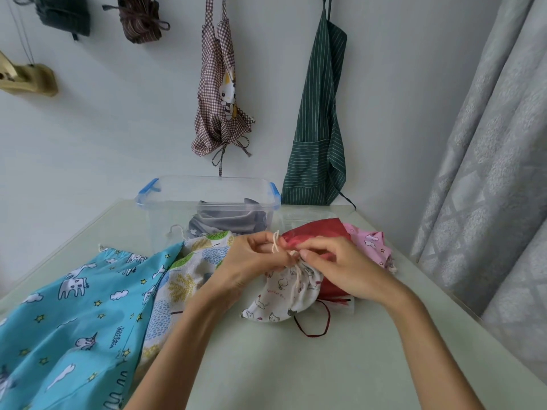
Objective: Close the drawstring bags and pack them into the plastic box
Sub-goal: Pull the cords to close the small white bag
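While both hands meet at the middle of the table (266,365), we see the small white cat-print bag (284,294) hanging between them, its mouth gathered tight. Our left hand (251,261) has fingers curled, pinching the cream drawstring (276,241), whose looped end sticks up above the knuckles. Our right hand (331,261) pinches at the bag's puckered neck, thumb and forefinger pressed together on the cord there. A second run of cord trails down the bag's front.

Behind the white bag, at one o'clock, lies the red bag (316,235), its dark red cord (313,329) looping out on the table at five o'clock. Further out at two o'clock sits the pink bag (370,244). At nine o'clock the tree-print bag (189,270) lies partly under our left wrist, and the big blue unicorn bag (74,306) spreads away at eight o'clock.

At twelve o'clock, against the wall, stands the clear plastic box (177,202) with blue clips, lid off, a grey bag (225,220) already inside it. Two aprons hang above: a checked apron (216,99) and a green striped apron (319,113).
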A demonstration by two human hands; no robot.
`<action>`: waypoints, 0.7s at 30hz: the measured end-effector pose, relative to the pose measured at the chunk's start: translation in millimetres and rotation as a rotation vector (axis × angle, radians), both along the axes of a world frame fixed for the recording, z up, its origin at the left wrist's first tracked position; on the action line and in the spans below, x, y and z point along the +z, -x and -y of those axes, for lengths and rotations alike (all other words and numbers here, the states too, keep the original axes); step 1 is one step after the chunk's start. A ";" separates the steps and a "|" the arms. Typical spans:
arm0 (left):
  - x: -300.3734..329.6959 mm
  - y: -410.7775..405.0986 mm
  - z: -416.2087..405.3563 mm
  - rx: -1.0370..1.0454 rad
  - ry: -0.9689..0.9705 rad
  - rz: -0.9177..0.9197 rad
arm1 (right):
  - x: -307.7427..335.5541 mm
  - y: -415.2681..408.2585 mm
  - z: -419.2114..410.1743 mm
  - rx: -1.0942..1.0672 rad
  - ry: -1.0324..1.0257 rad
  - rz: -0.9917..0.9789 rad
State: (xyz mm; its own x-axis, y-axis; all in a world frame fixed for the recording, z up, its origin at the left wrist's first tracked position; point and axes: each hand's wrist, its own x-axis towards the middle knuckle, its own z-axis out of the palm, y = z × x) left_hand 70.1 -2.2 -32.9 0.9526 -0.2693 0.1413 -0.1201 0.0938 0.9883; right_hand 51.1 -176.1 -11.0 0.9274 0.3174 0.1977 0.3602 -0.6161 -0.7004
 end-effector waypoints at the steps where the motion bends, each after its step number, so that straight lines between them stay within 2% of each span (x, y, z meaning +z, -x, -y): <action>1: -0.8 0.1 0.5 0.030 -0.011 0.053 | -3.0 -1.3 -0.7 0.002 -0.037 -0.025; 7: -6.2 1.9 2.7 0.258 -0.058 0.340 | -8.4 -3.1 -0.1 -0.035 -0.075 0.006; 13: -9.5 1.4 0.5 0.399 -0.094 0.352 | -8.3 -3.1 -8.8 -0.082 -0.022 0.186; 18: -18.3 -3.7 -6.0 0.455 -0.267 0.456 | -6.2 -4.4 -2.1 -0.070 -0.118 0.005; 21: -17.2 -2.3 -1.4 0.456 -0.309 0.504 | -9.4 -7.9 -1.6 -0.083 -0.222 -0.020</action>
State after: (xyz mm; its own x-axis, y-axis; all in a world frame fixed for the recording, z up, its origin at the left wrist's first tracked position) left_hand 72.4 -0.7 -50.1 0.8191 0.0386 0.5723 -0.5261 -0.3468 0.7765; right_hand 59.0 -174.6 -20.5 0.9529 0.1910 0.2355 0.2996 -0.4728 -0.8286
